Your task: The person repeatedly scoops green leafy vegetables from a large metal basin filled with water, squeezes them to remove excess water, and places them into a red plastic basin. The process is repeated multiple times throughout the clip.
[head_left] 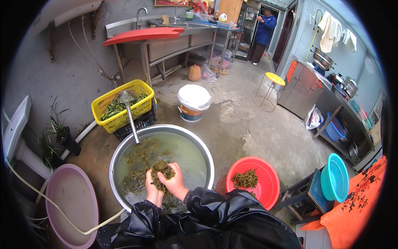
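One clump of wet greens (159, 169) is being gripped by two hands: the left hand (153, 187) and the right hand (176, 182) are being pressed around it from either side, fingers curled. The clump is being held over one large metal basin (113, 168), by which cloudy, pale-green water (188, 149) is being contained, with loose greens (139, 154) being floated at its left side. One heap of similar greens (245, 178) is being held in one red basin (271, 182) to the right. Beyond the metal basin, one yellow basket (104, 125) is being filled by cut greens (116, 108), and one long-handled strainer (132, 120) is being propped across it. One white bucket (194, 97) is being covered by white plastic, so its contents are being hidden. One mauve basin (70, 203) is being crossed by one hose (49, 201). One turquoise basin (331, 178) is being supported by one dark stool (317, 197). Farther off, one pumpkin (194, 73), one yellow-topped stool (275, 79) and one person (265, 30) are being seen.
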